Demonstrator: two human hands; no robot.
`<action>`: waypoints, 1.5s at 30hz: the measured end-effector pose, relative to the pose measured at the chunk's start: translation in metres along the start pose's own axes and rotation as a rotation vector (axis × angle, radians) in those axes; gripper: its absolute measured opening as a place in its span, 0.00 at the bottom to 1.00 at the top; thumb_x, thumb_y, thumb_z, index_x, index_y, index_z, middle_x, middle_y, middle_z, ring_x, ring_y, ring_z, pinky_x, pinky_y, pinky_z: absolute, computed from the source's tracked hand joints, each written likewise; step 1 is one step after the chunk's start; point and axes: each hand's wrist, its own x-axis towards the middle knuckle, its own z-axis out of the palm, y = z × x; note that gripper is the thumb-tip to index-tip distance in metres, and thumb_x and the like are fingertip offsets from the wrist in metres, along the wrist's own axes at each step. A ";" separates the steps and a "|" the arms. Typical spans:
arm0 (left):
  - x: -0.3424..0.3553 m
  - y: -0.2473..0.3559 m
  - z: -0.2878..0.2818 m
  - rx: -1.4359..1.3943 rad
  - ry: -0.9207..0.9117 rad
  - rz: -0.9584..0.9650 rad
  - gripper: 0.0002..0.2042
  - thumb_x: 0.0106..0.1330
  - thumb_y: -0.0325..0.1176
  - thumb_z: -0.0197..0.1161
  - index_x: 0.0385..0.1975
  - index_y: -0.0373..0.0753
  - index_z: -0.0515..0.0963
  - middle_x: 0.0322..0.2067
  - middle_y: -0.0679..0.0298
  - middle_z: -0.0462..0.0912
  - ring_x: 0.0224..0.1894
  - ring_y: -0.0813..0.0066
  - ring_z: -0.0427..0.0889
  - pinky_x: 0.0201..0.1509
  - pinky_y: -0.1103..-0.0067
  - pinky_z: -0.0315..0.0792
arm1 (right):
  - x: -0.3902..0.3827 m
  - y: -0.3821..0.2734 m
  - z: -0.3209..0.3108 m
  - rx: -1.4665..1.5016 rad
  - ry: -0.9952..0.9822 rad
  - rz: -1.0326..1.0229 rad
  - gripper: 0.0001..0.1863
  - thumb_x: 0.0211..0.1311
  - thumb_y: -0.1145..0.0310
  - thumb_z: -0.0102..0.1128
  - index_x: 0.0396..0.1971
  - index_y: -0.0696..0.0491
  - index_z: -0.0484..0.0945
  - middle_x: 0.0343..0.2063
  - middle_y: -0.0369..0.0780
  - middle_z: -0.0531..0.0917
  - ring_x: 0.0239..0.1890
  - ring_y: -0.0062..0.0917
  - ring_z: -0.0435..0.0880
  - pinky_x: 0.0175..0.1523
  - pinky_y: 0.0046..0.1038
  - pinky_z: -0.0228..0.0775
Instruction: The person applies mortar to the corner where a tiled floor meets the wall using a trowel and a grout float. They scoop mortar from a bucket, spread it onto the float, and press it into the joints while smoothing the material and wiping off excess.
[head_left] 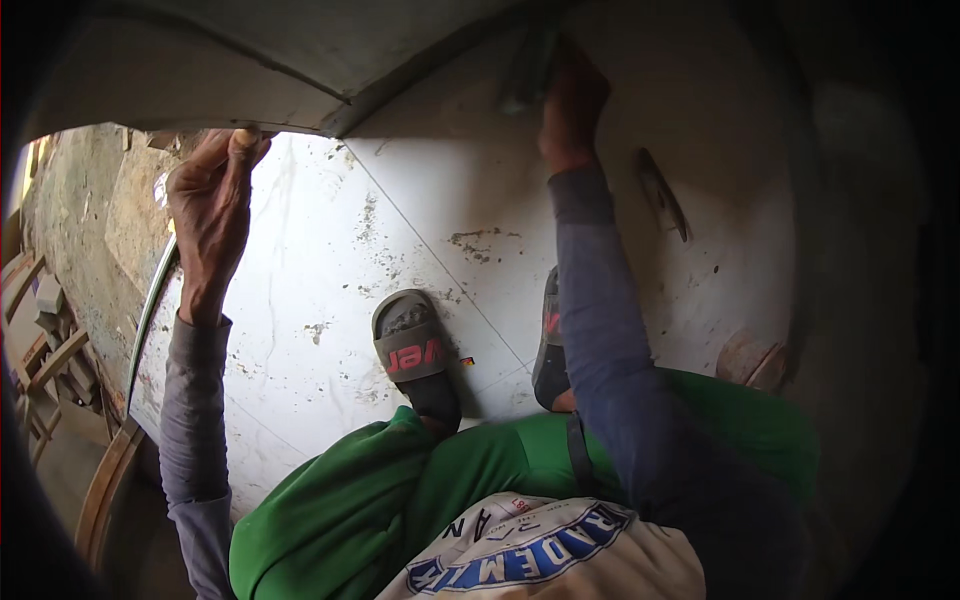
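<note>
My left hand (210, 205) is closed on the lower edge of a large grey panel (190, 85), its thumb pressed at the rim. Dark seams cross the panel and meet at a corner near the top middle. My right hand (577, 105) reaches into the shade beside that corner, smeared by motion, its fingers bent. A pale, flat-looking thing (527, 70) blurs at its fingers; its kind cannot be made out. On the white floor (300, 250), right of that wrist, lies a narrow dark strip-like object (662, 195) with a pointed end.
Dark slides, one a left slide (408, 340), are on my feet. Dirt specks and thin joints mark the white floor. Wood offcuts (60, 365) pile at the far left, near a curved pale strip (150, 310). A round brownish object (752, 362) sits right of my knee.
</note>
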 end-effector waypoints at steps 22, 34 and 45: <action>-0.004 -0.003 -0.004 0.012 0.012 0.001 0.23 0.75 0.45 0.64 0.53 0.28 0.82 0.45 0.51 0.89 0.51 0.68 0.87 0.61 0.73 0.78 | -0.099 -0.025 0.084 0.254 -0.116 0.044 0.11 0.62 0.73 0.54 0.43 0.60 0.77 0.43 0.51 0.83 0.42 0.39 0.79 0.49 0.38 0.72; -0.002 -0.002 0.003 0.034 -0.012 0.031 0.24 0.75 0.46 0.63 0.56 0.28 0.80 0.47 0.49 0.88 0.54 0.65 0.86 0.63 0.71 0.78 | -0.071 0.011 0.033 0.298 -1.005 0.221 0.19 0.68 0.63 0.54 0.52 0.57 0.85 0.44 0.39 0.88 0.43 0.21 0.84 0.50 0.25 0.78; -0.009 -0.001 0.012 -0.014 0.056 -0.014 0.23 0.77 0.45 0.60 0.58 0.30 0.79 0.52 0.49 0.86 0.58 0.62 0.84 0.66 0.69 0.77 | -0.015 0.001 -0.137 -0.808 -0.830 -0.142 0.11 0.57 0.68 0.59 0.32 0.59 0.84 0.31 0.51 0.86 0.36 0.44 0.87 0.48 0.41 0.78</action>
